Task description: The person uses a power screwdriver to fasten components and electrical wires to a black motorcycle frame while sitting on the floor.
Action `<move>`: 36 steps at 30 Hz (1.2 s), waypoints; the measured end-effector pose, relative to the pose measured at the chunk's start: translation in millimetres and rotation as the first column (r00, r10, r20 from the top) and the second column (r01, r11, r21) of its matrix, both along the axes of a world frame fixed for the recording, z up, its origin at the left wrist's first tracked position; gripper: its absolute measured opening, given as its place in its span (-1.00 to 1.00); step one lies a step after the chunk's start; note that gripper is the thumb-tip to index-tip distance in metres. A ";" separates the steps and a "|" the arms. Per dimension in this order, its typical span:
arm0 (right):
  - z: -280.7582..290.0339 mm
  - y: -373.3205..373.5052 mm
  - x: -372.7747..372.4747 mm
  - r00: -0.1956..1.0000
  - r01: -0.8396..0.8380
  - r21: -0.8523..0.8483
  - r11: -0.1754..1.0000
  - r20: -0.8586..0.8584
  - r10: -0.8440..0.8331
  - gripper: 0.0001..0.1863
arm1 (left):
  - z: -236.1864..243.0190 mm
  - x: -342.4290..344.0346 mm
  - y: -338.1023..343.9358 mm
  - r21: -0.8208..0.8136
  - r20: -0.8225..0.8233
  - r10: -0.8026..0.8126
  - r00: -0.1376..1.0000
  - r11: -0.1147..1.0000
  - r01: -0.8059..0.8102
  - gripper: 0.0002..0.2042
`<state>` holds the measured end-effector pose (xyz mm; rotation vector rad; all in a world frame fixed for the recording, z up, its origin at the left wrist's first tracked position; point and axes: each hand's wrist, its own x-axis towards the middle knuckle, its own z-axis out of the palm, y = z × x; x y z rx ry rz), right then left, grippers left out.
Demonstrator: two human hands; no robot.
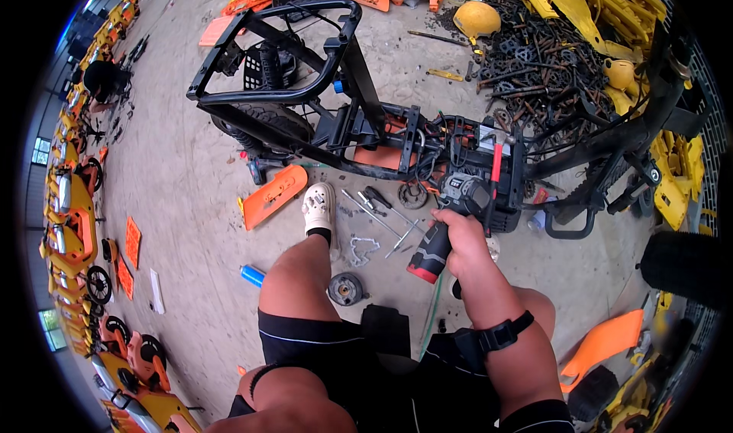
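My right hand [463, 237] grips the handle of a black and grey cordless impact wrench [434, 248]; its red-edged battery points back toward me. The wrench's head is over the middle of a stripped black scooter frame [282, 95], near exposed wires and a dark housing. Whether its tip touches a fastener is hidden. A hammer [497, 162] with a red handle rests on the frame just beyond the wrench. My left hand is out of sight; only part of that arm shows at the lower edge. On the floor before me lie screwdrivers [376, 197] and a T-handle wrench [402, 238].
A round metal hub [346, 289], a blue can [251, 276] and an orange panel [275, 196] lie around my feet. Metal parts are heaped [527, 74] at the far right beside yellow panels [569, 5]. Scooters line the left, where another person [103, 82] crouches.
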<state>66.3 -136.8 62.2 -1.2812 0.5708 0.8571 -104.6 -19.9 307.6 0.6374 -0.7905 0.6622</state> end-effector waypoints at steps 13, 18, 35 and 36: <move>2.1 5.9 -1.3 1.000 0.006 0.022 1.000 -0.001 -0.005 -0.74 | -6.4 -3.8 2.9 -0.063 0.055 -0.008 0.998 0.998 0.011 -0.87; -0.4 7.1 -0.6 1.000 0.009 0.014 1.000 -0.022 -0.009 -0.75 | -4.1 -4.5 5.9 -0.059 0.008 -0.034 0.999 0.998 0.034 -0.86; 1.1 10.9 -0.8 1.000 0.011 -0.014 1.000 -0.021 -0.011 -0.69 | 2.0 15.9 13.2 0.014 -0.066 0.030 0.997 0.999 -0.029 -0.86; 1.8 10.9 -0.6 1.000 0.014 -0.014 1.000 -0.022 -0.014 -0.69 | 2.3 16.2 12.9 0.008 -0.070 0.035 0.997 0.999 -0.035 -0.86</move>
